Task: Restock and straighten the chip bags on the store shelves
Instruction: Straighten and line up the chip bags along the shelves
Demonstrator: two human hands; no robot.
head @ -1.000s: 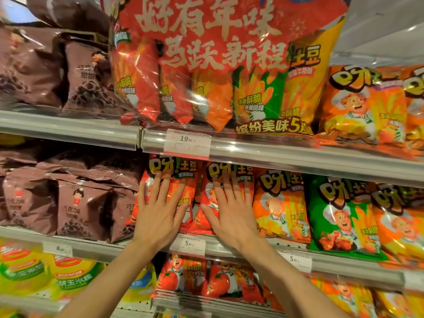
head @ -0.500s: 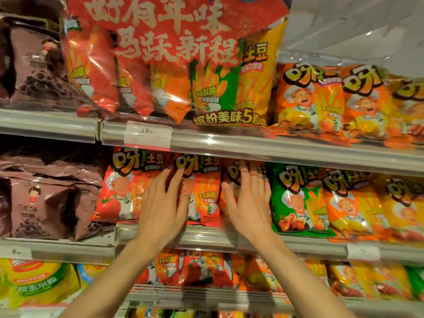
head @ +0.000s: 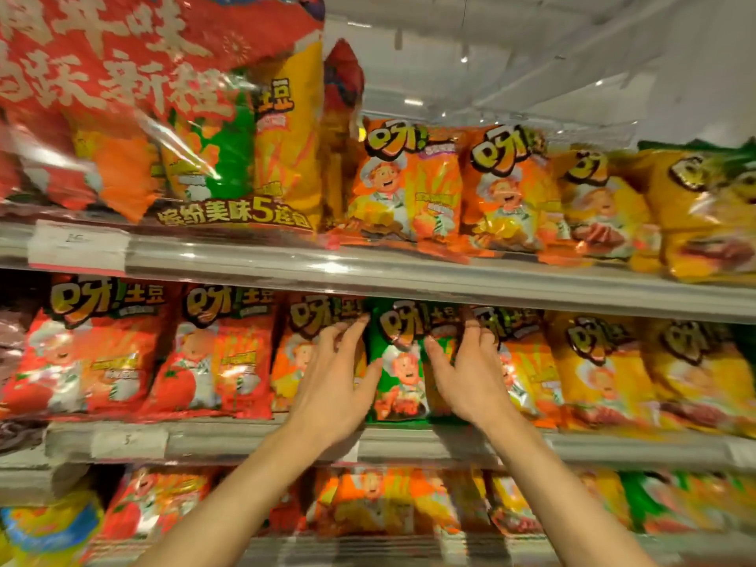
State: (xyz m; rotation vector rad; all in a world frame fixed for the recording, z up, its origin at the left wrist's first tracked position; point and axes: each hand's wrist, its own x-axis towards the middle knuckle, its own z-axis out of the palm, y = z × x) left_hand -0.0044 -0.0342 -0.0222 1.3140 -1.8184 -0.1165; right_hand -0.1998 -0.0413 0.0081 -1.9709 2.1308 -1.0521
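Chip bags stand in a row on the middle shelf [head: 409, 444]. A green chip bag [head: 403, 362] stands between my two hands. My left hand [head: 333, 382] lies with its fingers spread on an orange bag [head: 298, 345] at the green bag's left edge. My right hand [head: 466, 374] has its fingers stretched up along the green bag's right edge, touching the orange bag [head: 519, 362] beside it. Red tomato bags [head: 221, 354] stand further left and yellow bags [head: 601, 370] further right. The picture is blurred by motion.
The top shelf [head: 409, 276] carries a large red multipack [head: 163, 116] and orange and yellow bags [head: 409, 186]. White price tags [head: 77, 247] hang on the shelf rails. More bags fill the lower shelf [head: 368, 505]. Brown bags sit at the far left edge.
Both hands and the view have shifted right along the middle shelf, from the red and orange bags to either side of the green bag.
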